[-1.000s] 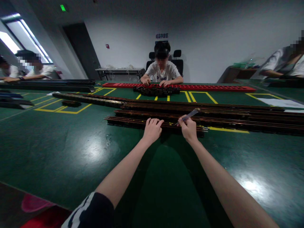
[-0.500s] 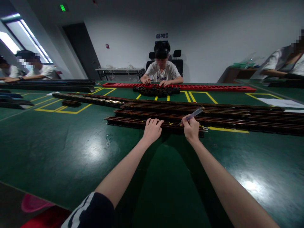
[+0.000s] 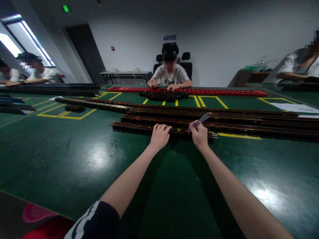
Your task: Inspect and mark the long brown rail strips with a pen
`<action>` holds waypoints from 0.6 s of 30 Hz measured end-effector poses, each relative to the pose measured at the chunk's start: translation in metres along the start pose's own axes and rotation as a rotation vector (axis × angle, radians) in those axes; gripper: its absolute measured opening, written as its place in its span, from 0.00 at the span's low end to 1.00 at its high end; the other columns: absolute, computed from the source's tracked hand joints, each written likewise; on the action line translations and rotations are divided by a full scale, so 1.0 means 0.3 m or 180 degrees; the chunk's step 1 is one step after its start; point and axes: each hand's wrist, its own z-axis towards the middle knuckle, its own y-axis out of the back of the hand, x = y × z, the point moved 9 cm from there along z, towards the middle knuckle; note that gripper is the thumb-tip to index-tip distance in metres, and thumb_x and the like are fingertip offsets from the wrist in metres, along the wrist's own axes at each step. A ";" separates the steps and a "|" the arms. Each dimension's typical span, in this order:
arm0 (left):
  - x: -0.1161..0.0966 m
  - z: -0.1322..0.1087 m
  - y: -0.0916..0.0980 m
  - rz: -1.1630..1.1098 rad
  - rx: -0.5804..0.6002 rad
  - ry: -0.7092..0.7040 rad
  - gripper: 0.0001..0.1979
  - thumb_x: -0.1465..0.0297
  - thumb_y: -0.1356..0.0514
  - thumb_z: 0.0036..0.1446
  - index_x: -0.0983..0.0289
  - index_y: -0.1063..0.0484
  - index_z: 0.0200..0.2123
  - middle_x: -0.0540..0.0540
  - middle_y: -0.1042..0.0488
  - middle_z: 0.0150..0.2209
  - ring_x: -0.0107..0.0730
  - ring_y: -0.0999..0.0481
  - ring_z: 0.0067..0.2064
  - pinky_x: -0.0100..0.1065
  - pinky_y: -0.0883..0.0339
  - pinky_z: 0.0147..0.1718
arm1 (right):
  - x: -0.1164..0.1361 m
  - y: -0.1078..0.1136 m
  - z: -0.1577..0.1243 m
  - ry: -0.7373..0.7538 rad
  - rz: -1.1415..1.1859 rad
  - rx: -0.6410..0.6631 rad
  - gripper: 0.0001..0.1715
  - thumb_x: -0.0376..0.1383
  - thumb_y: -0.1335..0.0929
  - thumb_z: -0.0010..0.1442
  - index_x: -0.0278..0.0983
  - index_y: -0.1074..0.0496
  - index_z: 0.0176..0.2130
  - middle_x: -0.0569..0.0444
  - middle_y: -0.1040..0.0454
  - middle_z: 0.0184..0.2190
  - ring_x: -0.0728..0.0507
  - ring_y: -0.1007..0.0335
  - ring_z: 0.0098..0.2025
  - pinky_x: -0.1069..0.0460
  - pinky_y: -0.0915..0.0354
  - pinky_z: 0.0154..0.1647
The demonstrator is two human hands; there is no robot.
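My left hand (image 3: 159, 136) lies over the nearest long dark strip (image 3: 134, 128), its fingers bent across the top and its thumb not clearly visible. In my right hand (image 3: 200, 135) is a slim screwdriver (image 3: 203, 119) with a clear handle, held tilted in a pinch. Its thin tip points down and left, at the same strip, close to small yellow marks (image 3: 178, 129); whether the tip touches cannot be made out. Behind this strip lie several more long dark strips (image 3: 236, 127) with coppery edges, side by side.
Across the green table (image 3: 62, 142) a person (image 3: 171, 74) works at a red slotted rail (image 3: 224, 92) beside a pile of black parts (image 3: 163, 95). Other people sit at left and right. Dark profiles (image 3: 50, 90) lie at far left, white paper (image 3: 294, 107) at right.
My right hand and the screwdriver have shifted very slightly left. My left hand stays in place on the strip. The person at far right has moved a little.
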 end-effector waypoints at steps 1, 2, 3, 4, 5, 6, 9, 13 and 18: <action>0.001 0.000 0.000 0.0001 -0.0009 0.0004 0.19 0.76 0.50 0.60 0.62 0.30 0.53 0.56 0.26 0.49 0.38 0.30 0.53 0.47 0.46 0.60 | -0.002 -0.001 0.001 -0.0008 0.0019 0.0008 0.20 0.52 0.39 0.58 0.39 0.36 0.28 0.53 0.29 0.18 0.42 0.30 0.22 0.49 0.38 0.28; 0.001 0.000 0.001 0.0000 -0.0018 0.0007 0.19 0.76 0.50 0.60 0.62 0.30 0.52 0.56 0.26 0.49 0.38 0.30 0.53 0.47 0.46 0.61 | -0.003 -0.001 0.001 -0.0014 0.0033 0.0018 0.20 0.52 0.39 0.58 0.39 0.36 0.28 0.53 0.29 0.18 0.42 0.30 0.22 0.50 0.38 0.28; 0.001 0.000 0.001 -0.0003 -0.0023 0.0007 0.19 0.76 0.50 0.60 0.62 0.30 0.52 0.56 0.26 0.49 0.38 0.30 0.53 0.47 0.46 0.61 | -0.003 -0.001 0.002 -0.0017 0.0037 0.0029 0.20 0.52 0.39 0.58 0.39 0.36 0.28 0.53 0.29 0.18 0.42 0.31 0.22 0.50 0.39 0.28; 0.001 0.000 0.002 -0.0008 -0.0019 0.0004 0.19 0.76 0.51 0.60 0.62 0.30 0.53 0.56 0.26 0.49 0.38 0.30 0.53 0.47 0.46 0.61 | -0.004 -0.002 0.002 -0.0021 0.0032 0.0043 0.20 0.52 0.39 0.58 0.39 0.36 0.28 0.53 0.29 0.18 0.42 0.31 0.22 0.50 0.39 0.28; 0.000 0.000 0.002 -0.0013 -0.0010 0.0005 0.19 0.76 0.51 0.60 0.62 0.30 0.53 0.56 0.26 0.49 0.38 0.30 0.53 0.47 0.46 0.61 | -0.004 -0.002 0.002 -0.0027 0.0019 0.0057 0.20 0.52 0.39 0.58 0.39 0.36 0.28 0.53 0.29 0.18 0.42 0.31 0.22 0.49 0.39 0.28; 0.000 0.000 0.002 -0.0017 0.0003 0.0007 0.19 0.76 0.51 0.60 0.62 0.30 0.53 0.57 0.26 0.49 0.38 0.30 0.53 0.47 0.46 0.61 | -0.005 -0.002 0.003 -0.0034 0.0003 0.0072 0.20 0.52 0.40 0.59 0.39 0.36 0.28 0.53 0.29 0.19 0.42 0.31 0.23 0.49 0.39 0.28; 0.001 -0.001 0.001 -0.0026 0.0028 0.0028 0.19 0.76 0.51 0.61 0.62 0.30 0.53 0.57 0.26 0.49 0.38 0.31 0.54 0.47 0.46 0.61 | -0.007 -0.004 0.004 -0.0047 -0.0028 0.0106 0.21 0.53 0.40 0.59 0.39 0.36 0.28 0.52 0.29 0.19 0.42 0.31 0.23 0.49 0.39 0.28; 0.002 0.000 -0.002 -0.0065 0.0044 0.0029 0.19 0.76 0.51 0.60 0.62 0.31 0.53 0.57 0.26 0.49 0.38 0.31 0.54 0.47 0.46 0.61 | -0.013 -0.005 0.006 -0.0068 0.0020 0.0121 0.25 0.57 0.40 0.58 0.39 0.36 0.29 0.52 0.29 0.19 0.43 0.31 0.23 0.49 0.38 0.28; 0.004 0.000 -0.001 -0.0089 0.0058 0.0047 0.20 0.76 0.51 0.60 0.62 0.31 0.53 0.57 0.26 0.49 0.38 0.30 0.53 0.47 0.46 0.61 | -0.013 -0.008 0.010 -0.0018 0.0033 0.0191 0.23 0.55 0.39 0.58 0.39 0.36 0.29 0.52 0.28 0.20 0.43 0.30 0.24 0.49 0.36 0.28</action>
